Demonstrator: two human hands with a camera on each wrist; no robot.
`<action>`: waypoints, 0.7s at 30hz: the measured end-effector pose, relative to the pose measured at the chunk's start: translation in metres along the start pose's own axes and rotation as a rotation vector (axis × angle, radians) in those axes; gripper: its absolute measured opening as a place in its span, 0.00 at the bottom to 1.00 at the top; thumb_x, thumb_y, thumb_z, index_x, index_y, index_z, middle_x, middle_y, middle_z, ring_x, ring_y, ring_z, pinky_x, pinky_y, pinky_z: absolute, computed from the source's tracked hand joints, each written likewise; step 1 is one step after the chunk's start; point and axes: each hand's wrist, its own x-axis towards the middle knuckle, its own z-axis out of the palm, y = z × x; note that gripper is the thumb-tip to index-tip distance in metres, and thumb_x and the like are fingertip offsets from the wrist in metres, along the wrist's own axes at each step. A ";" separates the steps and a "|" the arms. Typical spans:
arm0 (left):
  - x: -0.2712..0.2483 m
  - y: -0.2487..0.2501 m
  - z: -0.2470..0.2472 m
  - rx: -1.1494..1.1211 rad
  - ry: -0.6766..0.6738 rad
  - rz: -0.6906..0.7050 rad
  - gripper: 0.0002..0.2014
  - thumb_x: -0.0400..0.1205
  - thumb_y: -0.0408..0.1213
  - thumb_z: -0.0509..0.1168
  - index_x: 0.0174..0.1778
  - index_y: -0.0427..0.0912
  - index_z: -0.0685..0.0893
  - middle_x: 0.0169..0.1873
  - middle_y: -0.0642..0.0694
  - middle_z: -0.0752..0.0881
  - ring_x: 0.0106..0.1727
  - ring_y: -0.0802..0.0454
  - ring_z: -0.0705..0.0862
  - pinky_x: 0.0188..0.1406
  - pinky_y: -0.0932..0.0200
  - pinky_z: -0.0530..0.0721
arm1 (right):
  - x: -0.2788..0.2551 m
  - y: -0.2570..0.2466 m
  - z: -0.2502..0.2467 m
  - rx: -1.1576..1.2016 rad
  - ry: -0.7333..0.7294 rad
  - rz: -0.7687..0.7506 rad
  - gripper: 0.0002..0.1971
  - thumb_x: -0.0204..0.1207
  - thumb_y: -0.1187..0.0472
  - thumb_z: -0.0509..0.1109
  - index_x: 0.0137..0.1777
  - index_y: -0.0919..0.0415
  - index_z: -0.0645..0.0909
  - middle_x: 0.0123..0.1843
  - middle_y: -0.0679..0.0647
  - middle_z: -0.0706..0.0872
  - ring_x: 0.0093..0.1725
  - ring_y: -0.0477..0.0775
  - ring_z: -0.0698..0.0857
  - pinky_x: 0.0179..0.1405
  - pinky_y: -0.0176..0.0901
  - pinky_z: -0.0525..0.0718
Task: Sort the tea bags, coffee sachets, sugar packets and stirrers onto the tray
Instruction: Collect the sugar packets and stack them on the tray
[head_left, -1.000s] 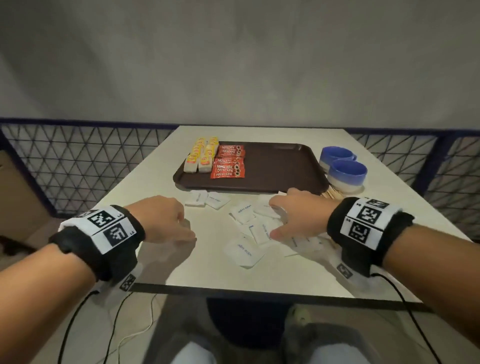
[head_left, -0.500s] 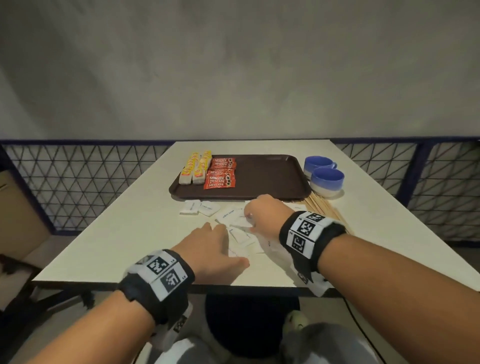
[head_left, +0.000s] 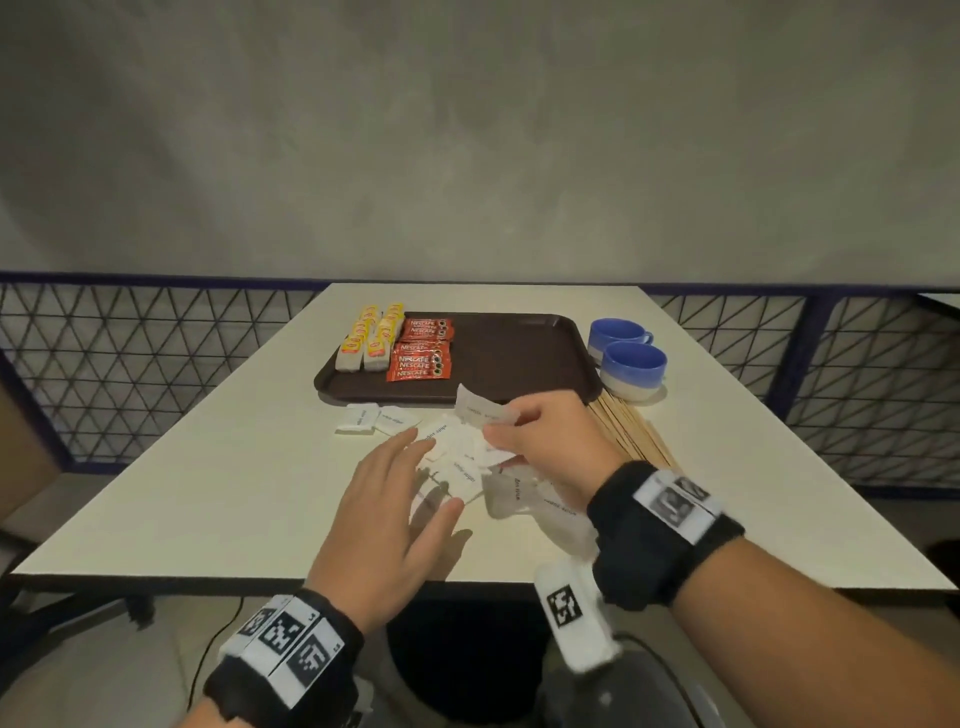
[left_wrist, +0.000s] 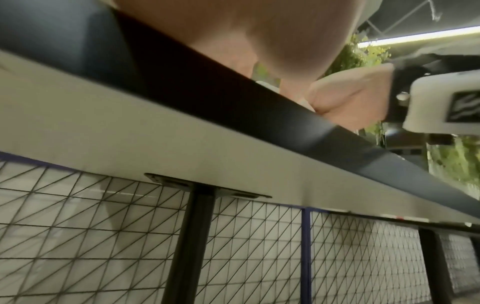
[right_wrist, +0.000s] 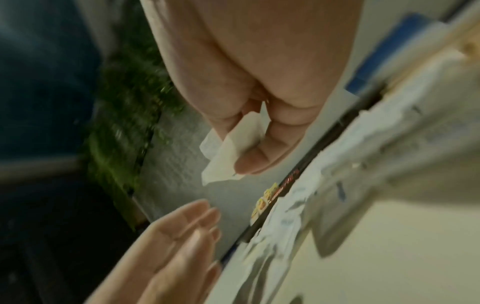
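A brown tray (head_left: 519, 358) sits at the table's far middle, with yellow tea bags (head_left: 371, 338) and red coffee sachets (head_left: 421, 353) lined up at its left end. White sugar packets (head_left: 457, 457) lie scattered on the table in front of the tray. My right hand (head_left: 540, 431) pinches a white sugar packet (head_left: 480, 408) lifted above the pile; the right wrist view shows that sugar packet (right_wrist: 228, 152) between thumb and fingers. My left hand (head_left: 395, 499) hovers flat with straight fingers by the pile. Wooden stirrers (head_left: 634, 431) lie right of the right hand.
Two blue cups (head_left: 631, 364) stand right of the tray. Two more sugar packets (head_left: 376, 418) lie apart at the pile's left. A blue wire-mesh fence (head_left: 130, 364) runs behind and beside the table (head_left: 208, 467). The table's near edge (left_wrist: 259, 102) is under my wrists.
My right hand has lifted a sugar packet off the pile. My left hand moved right toward the pile and opened flat. The head view pulled back and up.
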 end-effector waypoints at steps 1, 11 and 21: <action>-0.001 0.003 0.002 -0.096 0.073 0.014 0.31 0.85 0.64 0.57 0.82 0.53 0.70 0.80 0.58 0.71 0.81 0.62 0.68 0.79 0.62 0.69 | -0.010 0.004 0.002 0.133 -0.033 0.052 0.04 0.80 0.68 0.76 0.50 0.70 0.91 0.52 0.56 0.92 0.49 0.53 0.91 0.40 0.37 0.89; 0.005 0.009 0.004 -0.583 0.092 -0.199 0.07 0.81 0.34 0.76 0.47 0.53 0.91 0.43 0.54 0.92 0.46 0.50 0.91 0.51 0.44 0.90 | -0.044 0.035 0.039 0.141 -0.042 -0.058 0.07 0.79 0.67 0.77 0.52 0.58 0.94 0.44 0.52 0.94 0.40 0.41 0.91 0.33 0.28 0.85; 0.018 0.003 -0.010 -0.987 0.191 -0.479 0.09 0.81 0.29 0.75 0.57 0.38 0.88 0.41 0.41 0.94 0.37 0.48 0.91 0.39 0.53 0.87 | -0.041 0.048 0.027 0.521 -0.063 -0.017 0.23 0.75 0.85 0.69 0.62 0.61 0.89 0.53 0.52 0.91 0.54 0.56 0.93 0.43 0.54 0.94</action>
